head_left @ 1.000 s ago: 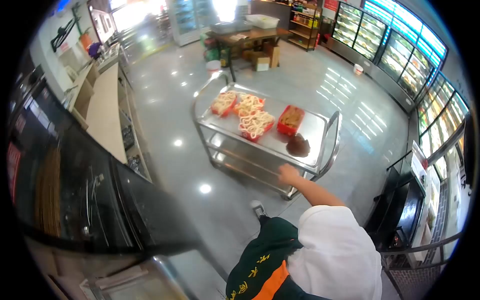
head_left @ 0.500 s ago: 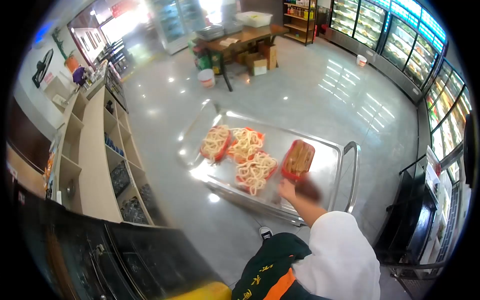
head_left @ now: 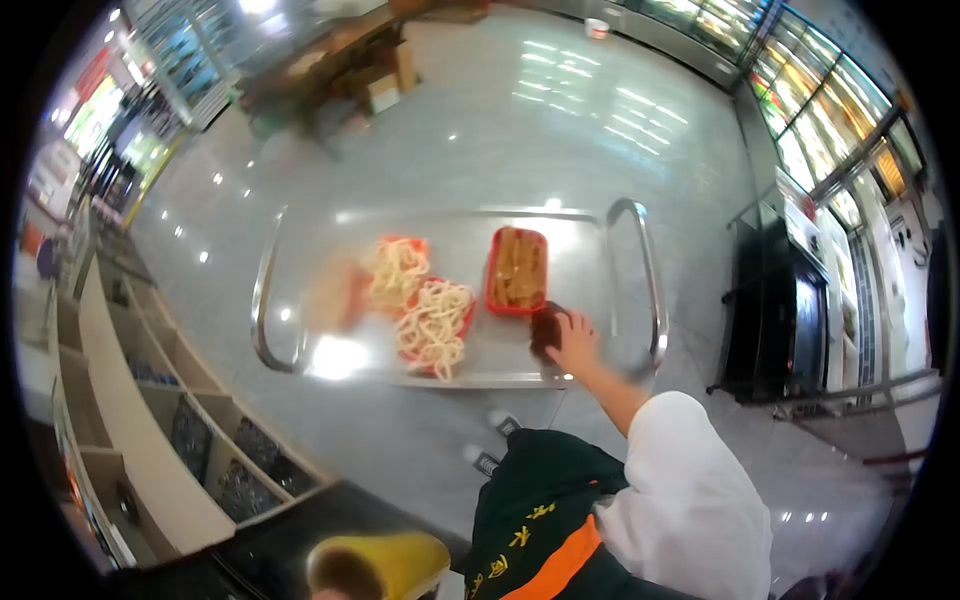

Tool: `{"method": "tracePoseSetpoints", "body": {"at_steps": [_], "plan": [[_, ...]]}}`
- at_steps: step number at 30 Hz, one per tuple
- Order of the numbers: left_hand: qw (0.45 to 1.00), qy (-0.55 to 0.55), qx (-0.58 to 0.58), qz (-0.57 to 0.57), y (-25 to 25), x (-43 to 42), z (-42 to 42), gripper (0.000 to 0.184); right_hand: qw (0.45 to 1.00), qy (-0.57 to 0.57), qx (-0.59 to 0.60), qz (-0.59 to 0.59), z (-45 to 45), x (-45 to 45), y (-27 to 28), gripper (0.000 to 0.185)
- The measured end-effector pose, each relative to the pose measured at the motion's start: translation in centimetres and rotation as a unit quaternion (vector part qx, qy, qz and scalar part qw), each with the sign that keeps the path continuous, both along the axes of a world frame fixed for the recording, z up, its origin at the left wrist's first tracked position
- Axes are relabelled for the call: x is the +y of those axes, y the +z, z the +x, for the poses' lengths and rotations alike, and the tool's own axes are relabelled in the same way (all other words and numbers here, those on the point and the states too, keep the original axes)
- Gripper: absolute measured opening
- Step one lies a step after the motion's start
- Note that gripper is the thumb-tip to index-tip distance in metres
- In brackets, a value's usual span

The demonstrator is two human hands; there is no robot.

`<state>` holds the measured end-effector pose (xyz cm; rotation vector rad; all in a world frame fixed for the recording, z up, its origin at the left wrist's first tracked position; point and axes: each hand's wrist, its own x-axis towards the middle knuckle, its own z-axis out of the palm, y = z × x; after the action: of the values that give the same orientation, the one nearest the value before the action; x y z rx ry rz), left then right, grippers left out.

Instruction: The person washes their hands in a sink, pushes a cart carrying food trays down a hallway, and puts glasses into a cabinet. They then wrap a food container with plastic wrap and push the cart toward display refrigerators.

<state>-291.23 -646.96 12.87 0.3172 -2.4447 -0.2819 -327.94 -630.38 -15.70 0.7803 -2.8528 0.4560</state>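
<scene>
My right hand (head_left: 572, 342), in a white sleeve, is at the near right of the metal cart top (head_left: 500, 350). Its fingers are curled at the edge of a dark brown object (head_left: 546, 328), whose kind I cannot make out. Just beyond it lies a red tray of brown strips (head_left: 517, 270). Pale thick noodles (head_left: 437, 325) fill a red tray left of my hand. A second tray of noodles (head_left: 397, 270) stands behind that one, and a third (head_left: 337, 295) is smeared at the far left. My left hand is not recognisable in view.
A handle (head_left: 645, 280) rises at the cart's right end. Low wooden shelves (head_left: 140, 390) run along the left. A blurred yellow shape (head_left: 395, 565) shows at the bottom. A black cabinet (head_left: 775, 310) stands at right, lit display fridges (head_left: 820, 90) behind.
My view has shifted, so the cart appears more level and further left. The dark brown object, right of my fingers before, now appears to their left, beside the tray of strips.
</scene>
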Motion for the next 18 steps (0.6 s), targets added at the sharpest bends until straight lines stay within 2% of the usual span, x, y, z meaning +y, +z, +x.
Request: {"method": "tracePoseSetpoints", "body": {"at_steps": [1,3,4,5,7,8,9,11,12,14,15,16,17,18], "plan": [[0.999,-0.045,0.013,0.013,-0.6,-0.6,-1.3,0.031,1.000,-0.015,0.004,0.001,-0.6,1.2,-0.5,0.042],[0.992,-0.123,-0.016,0.037,-1.6,-1.5,-3.1,0.029,0.983,0.025,-0.155,0.098,-1.5,3.3,-3.0,0.040],[0.987,-0.152,-0.036,0.037,-1.7,-1.7,-4.0,0.028,0.978,-0.003,-0.175,0.115,-2.3,3.7,-3.8,0.039],[0.983,-0.174,-0.043,0.046,-1.9,-1.6,-4.8,0.027,0.977,-0.008,-0.177,0.115,-3.2,4.4,-4.5,0.039],[0.974,-0.222,-0.036,0.042,-1.8,-1.5,-7.0,0.025,0.987,-0.126,-0.102,0.009,-5.7,5.5,-4.1,0.036],[0.973,-0.223,-0.037,0.042,-1.6,-1.3,-8.1,0.025,0.976,-0.146,-0.161,-0.008,-7.2,6.1,-3.3,0.035],[0.967,-0.245,-0.043,0.054,-1.5,-1.1,-9.2,0.024,0.976,-0.147,-0.162,-0.007,-8.2,6.0,-1.7,0.035],[0.962,-0.262,-0.050,0.066,-0.9,-0.6,-12.0,0.024,0.986,-0.130,-0.023,0.106,-10.7,5.1,0.3,0.035],[0.958,-0.274,-0.055,0.067,-0.5,-0.3,-13.7,0.023,0.986,-0.125,-0.025,0.107,-12.6,4.3,-0.2,0.035],[0.950,-0.299,-0.055,0.069,-0.3,0.1,-16.4,0.025,0.995,0.017,-0.007,-0.093,-15.3,2.0,-1.1,0.033],[0.953,-0.292,-0.053,0.069,-0.4,0.5,-18.1,0.025,0.960,-0.005,-0.241,-0.145,-16.5,0.4,-1.2,0.033],[0.946,-0.312,-0.042,0.079,-0.5,0.8,-19.5,0.026,0.879,-0.068,-0.439,-0.172,-16.9,-1.4,-1.0,0.034],[0.939,-0.331,-0.033,0.091,-0.5,1.3,-20.8,0.027,0.775,-0.135,-0.588,-0.189,-17.2,-2.9,-1.8,0.040],[0.938,-0.335,-0.030,0.084,-0.6,1.7,-22.2,0.028,0.766,-0.128,-0.607,-0.168,-16.7,-3.6,-1.5,0.043]]}}
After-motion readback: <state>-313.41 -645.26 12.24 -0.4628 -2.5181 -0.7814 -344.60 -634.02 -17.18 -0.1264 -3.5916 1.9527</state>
